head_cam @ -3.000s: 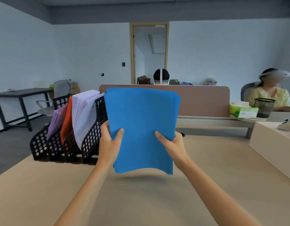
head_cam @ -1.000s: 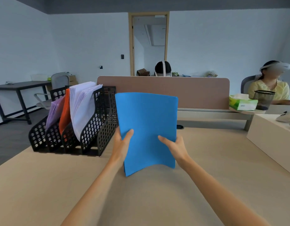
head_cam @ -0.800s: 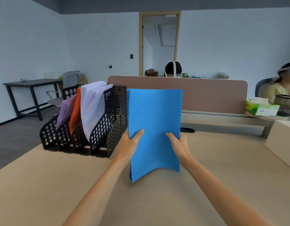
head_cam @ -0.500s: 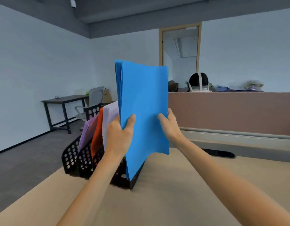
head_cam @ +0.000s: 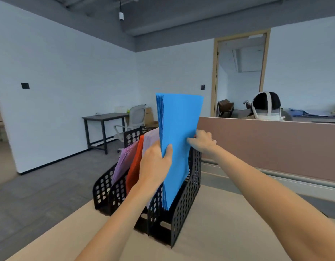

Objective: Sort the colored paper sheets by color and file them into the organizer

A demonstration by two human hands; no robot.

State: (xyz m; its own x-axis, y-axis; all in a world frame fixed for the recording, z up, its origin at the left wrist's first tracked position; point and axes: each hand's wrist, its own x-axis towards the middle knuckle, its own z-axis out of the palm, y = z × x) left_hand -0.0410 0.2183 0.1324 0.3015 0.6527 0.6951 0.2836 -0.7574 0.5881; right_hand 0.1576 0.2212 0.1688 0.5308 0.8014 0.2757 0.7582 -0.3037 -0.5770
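Where the black organizer (head_cam: pixel 183 210) stands on the tan table (head_cam: pixel 219 236), its slots run from left to right. Farthest left of the fingers lean the purple sheets (head_cam: pixel 124 161) in the first slot. Next come the orange sheets (head_cam: pixel 134 166), then the pale lilac sheets (head_cam: pixel 150 137) in the third slot, just behind the left hand's knuckles. The left hand (head_cam: pixel 155 166) comes up from below with its arm stretched forward and its wrist bent up a little. Its thumb lies flat on the front of the blue stack (head_cam: pixel 179 132). Its other fingers go round the left edge to the back, where they are hidden. Between the two hands the blue stack stands almost straight up, with its low end down inside the slot on the far right. Whether it touches the bottom I cannot tell. The right hand (head_cam: pixel 202 142) reaches in from the right, arm long and nearly straight. It pinches the stack's right edge, thumb in front and curled fingers behind. Past those fingers runs a brown divider wall (head_cam: pixel 276 147), and a person's head (head_cam: pixel 265 102) shows over it.
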